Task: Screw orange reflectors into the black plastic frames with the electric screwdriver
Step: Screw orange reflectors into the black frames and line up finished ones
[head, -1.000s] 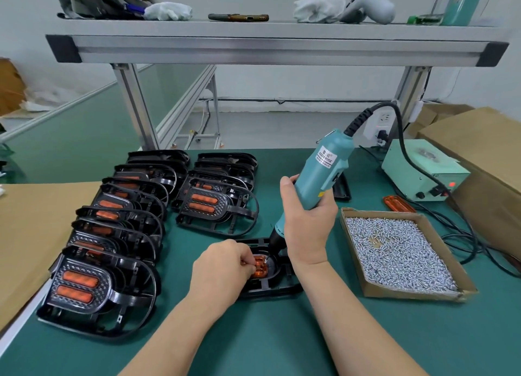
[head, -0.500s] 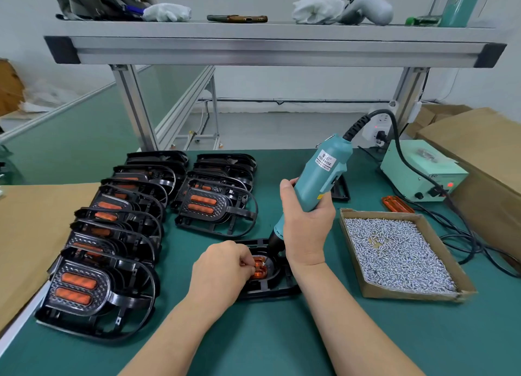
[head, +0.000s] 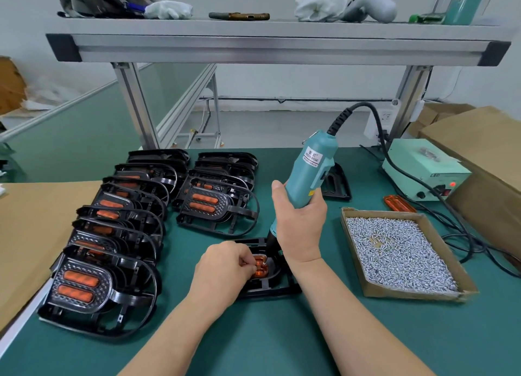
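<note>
a black plastic frame (head: 270,286) lies flat on the green table mat (head: 282,333) near the front edge, with an orange translucent reflector (head: 260,267) seated in its middle. the left hand (head: 222,268) rests on the frame, fingertips pinched together at the reflector's left edge. the right hand (head: 300,223) is wrapped tight around a teal electric screwdriver (head: 307,175), tilted, its dark tip down at the reflector's top. left of this stand rows of finished black frames with orange inserts (head: 112,234). to the right sits a shallow cardboard tray of silver screws (head: 400,251), and behind it a pale green power box (head: 423,169).
</note>
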The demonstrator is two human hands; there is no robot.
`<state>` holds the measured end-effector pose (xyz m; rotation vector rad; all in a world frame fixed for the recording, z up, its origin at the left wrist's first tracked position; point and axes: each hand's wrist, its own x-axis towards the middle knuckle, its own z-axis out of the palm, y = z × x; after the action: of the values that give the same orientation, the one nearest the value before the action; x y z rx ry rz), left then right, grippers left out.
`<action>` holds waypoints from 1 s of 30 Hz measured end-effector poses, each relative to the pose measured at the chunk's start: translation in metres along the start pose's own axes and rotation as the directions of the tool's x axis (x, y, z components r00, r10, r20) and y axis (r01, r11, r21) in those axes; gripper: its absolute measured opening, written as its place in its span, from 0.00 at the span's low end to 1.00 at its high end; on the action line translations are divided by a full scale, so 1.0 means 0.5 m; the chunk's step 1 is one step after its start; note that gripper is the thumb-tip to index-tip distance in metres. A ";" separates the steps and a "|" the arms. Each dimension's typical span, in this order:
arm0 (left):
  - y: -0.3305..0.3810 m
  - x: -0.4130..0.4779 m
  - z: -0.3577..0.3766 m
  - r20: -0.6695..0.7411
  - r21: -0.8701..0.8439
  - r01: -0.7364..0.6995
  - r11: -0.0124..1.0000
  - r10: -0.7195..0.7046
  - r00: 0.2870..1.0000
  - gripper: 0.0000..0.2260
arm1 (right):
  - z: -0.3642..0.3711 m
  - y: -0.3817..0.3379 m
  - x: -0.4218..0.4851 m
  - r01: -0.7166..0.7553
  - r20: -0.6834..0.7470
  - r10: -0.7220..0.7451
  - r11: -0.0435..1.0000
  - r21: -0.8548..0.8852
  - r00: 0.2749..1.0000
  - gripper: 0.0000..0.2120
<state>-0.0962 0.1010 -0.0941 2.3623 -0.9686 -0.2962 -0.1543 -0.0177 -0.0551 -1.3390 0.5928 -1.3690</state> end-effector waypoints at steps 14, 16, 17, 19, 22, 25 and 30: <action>0.006 -0.002 -0.010 0.016 0.046 0.010 0.999 -0.011 1.000 0.05 | -0.020 -0.028 -0.004 0.003 0.044 -0.007 0.998 0.070 0.999 0.06; 0.006 -0.001 -0.009 0.020 0.050 0.010 0.999 -0.011 1.000 0.06 | -0.025 -0.039 0.008 0.054 0.032 -0.056 0.996 0.070 0.998 0.06; 0.005 0.000 -0.010 0.026 0.047 0.008 0.999 -0.009 1.000 0.07 | -0.029 -0.044 0.019 0.063 0.012 -0.064 0.995 0.076 0.998 0.06; 0.003 0.004 -0.011 0.046 0.031 0.002 1.000 -0.003 0.999 0.10 | -0.041 -0.053 0.047 0.018 -0.039 -0.013 0.994 0.112 0.999 0.07; 0.000 0.007 -0.015 0.085 -0.030 0.026 0.999 -0.023 0.996 0.10 | -0.072 -0.047 0.089 -0.094 -0.132 0.123 0.973 0.210 0.984 0.12; -0.006 0.006 -0.026 0.120 -0.329 0.145 0.933 -0.111 0.986 0.06 | -0.111 -0.027 0.115 -0.193 -0.199 0.267 0.925 0.326 0.943 0.12; -0.017 0.007 -0.055 0.337 -0.822 0.361 0.440 -0.135 0.932 0.18 | -0.144 0.003 0.119 -0.280 -0.268 0.393 0.883 0.378 0.880 0.13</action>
<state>-0.0779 0.1148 -0.0764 1.4657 -0.3426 -0.9541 -0.2071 -0.0947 -0.0513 -0.6904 0.7524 -1.3371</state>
